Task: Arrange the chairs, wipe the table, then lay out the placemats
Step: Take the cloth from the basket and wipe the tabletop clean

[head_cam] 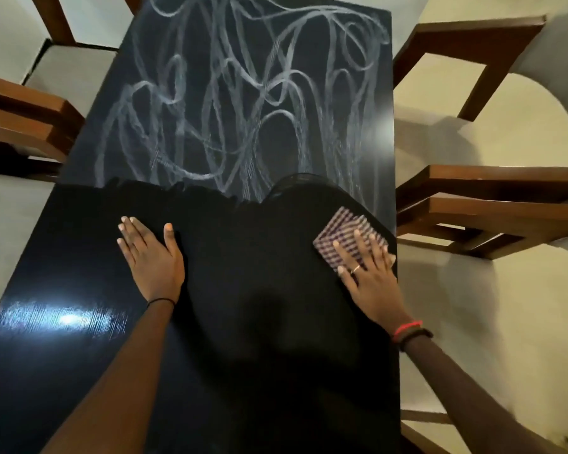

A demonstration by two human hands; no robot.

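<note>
Wiping. My right hand (366, 273) flat, fingers (363, 247) straight, pressing cloth (343, 229) near desk (79, 257) right edge. Left hand (151, 260) flat, empty, bracing. Plan: overlapping strokes into far streaks (210, 109), even pressure.

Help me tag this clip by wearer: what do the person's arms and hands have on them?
Both forearms are bare, no sleeves in view. The left hand has a thin dark band round its wrist. The right hand wears a ring on one finger, and at its wrist a red band beside a darker, wider band.
</note>
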